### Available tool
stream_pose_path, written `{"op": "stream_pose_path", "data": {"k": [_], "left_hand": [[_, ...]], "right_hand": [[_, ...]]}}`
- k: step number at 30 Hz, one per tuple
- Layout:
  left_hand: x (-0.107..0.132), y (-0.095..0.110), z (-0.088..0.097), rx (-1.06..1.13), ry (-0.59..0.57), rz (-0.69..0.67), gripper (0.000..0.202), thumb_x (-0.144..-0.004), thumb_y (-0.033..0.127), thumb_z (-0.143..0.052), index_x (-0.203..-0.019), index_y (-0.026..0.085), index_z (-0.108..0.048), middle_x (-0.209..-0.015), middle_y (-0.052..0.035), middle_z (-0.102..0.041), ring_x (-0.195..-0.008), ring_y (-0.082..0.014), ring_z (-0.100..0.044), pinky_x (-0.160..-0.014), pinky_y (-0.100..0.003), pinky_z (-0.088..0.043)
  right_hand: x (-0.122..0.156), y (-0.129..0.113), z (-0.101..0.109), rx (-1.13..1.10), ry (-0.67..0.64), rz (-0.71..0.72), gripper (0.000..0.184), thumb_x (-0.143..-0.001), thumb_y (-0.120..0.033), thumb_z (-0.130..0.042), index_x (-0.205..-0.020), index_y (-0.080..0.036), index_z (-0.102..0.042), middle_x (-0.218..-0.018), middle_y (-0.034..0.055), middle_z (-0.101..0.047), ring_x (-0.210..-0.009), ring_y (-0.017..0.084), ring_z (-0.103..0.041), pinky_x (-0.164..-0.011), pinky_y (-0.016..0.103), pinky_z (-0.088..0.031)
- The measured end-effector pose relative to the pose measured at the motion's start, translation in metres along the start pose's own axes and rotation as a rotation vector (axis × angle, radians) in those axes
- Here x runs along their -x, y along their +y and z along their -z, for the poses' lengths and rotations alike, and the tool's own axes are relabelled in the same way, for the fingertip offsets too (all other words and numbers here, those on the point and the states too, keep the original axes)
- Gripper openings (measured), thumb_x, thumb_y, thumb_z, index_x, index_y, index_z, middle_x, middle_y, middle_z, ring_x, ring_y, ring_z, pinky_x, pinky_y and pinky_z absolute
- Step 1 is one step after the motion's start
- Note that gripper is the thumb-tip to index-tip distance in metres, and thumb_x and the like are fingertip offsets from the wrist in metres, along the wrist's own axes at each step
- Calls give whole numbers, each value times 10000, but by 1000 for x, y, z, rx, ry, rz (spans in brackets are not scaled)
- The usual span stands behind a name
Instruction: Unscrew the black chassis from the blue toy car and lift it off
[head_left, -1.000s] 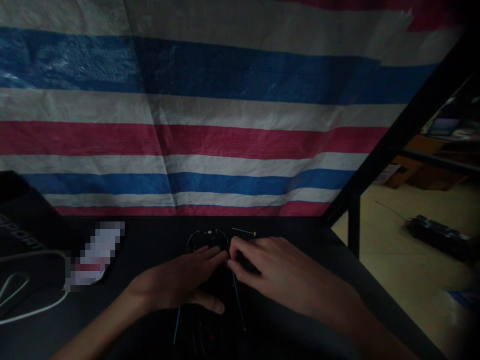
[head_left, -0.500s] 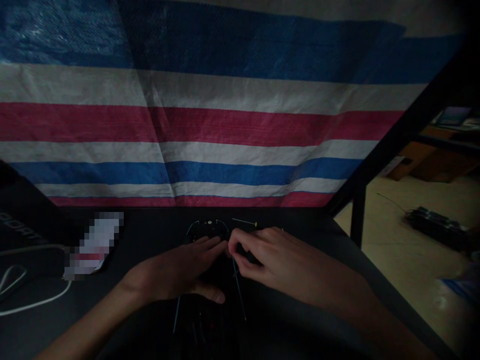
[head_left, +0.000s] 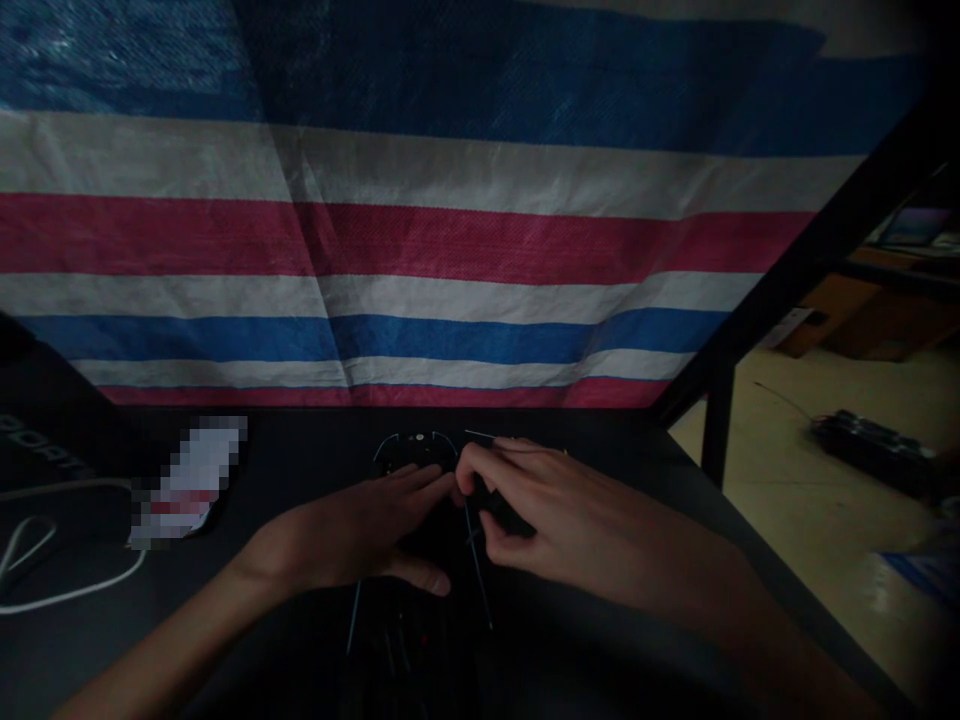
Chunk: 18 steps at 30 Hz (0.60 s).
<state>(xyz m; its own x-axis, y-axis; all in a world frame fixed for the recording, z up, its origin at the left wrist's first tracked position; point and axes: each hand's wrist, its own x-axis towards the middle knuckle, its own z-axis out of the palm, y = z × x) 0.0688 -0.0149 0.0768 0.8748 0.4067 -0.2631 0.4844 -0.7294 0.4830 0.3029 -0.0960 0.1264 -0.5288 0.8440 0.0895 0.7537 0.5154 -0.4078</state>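
My left hand (head_left: 367, 530) lies flat, palm down, on a small dark device (head_left: 415, 455) with thin wires on the black table (head_left: 300, 470). Its fingers are stretched toward the middle. My right hand (head_left: 540, 510) is beside it, fingertips bent and pinched over a thin blue-grey wire (head_left: 476, 570) that runs toward me. The two hands' fingertips nearly touch. The scene is dim, so what sits under the fingers is hard to make out. Several more thin wires (head_left: 352, 620) lie near my left wrist.
A striped blue, white and red tarp (head_left: 420, 240) hangs right behind the table. A white cable (head_left: 67, 590) loops at the left, beside a pixelated flat object (head_left: 187, 480). A black frame post (head_left: 716, 430) marks the table's right edge, with yellowish floor beyond.
The view tilted slightly down. My right hand's fingers curled tighter and shifted a little over the wire. The left hand stayed in place.
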Motion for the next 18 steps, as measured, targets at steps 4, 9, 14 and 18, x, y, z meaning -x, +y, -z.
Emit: {"op": "stream_pose_path", "data": {"k": [4, 9, 14, 18], "left_hand": [[0, 1, -2, -12, -15, 24, 988, -854, 726, -626, -1634, 263, -236, -1723, -163, -210, -1588, -346, -211, -1264, -488, -225], [0, 6, 1, 6, -16, 28, 930, -855, 717, -636, -1602, 260, -321, -1711, -159, -259, -1577, -357, -246, -1259, -494, -243], [2, 0, -2, 33, 31, -43, 952, -872, 676, -658, -1633, 302, -224, -1708, -123, -284, -1572, -352, -254, -1251, -482, -246], [1, -2, -4, 4, 32, -36, 950, -871, 693, -643, -1630, 300, -230, -1703, -125, -298, -1568, -359, -261, -1246, -480, -250]], "right_hand": [[-2, -2, -2, 78, 30, -28, 172, -969, -215, -559, -1140, -223, -549, -1016, 37, -677, -952, 199, -645, -816, 328, -458], [-1, 1, -4, 161, 0, -70, 134, -1059, -311, -466, -1080, -224, -567, -811, 0, -659, -716, 173, -629, -669, 320, -403], [5, -5, 4, -12, 1, 73, 217, -915, -128, -564, -1107, -229, -544, -1104, 38, -656, -1034, 184, -602, -875, 315, -453], [2, -7, 3, 77, 20, -3, 133, -965, -241, -585, -1098, -241, -579, -996, 18, -688, -892, 184, -636, -771, 318, -442]]}}
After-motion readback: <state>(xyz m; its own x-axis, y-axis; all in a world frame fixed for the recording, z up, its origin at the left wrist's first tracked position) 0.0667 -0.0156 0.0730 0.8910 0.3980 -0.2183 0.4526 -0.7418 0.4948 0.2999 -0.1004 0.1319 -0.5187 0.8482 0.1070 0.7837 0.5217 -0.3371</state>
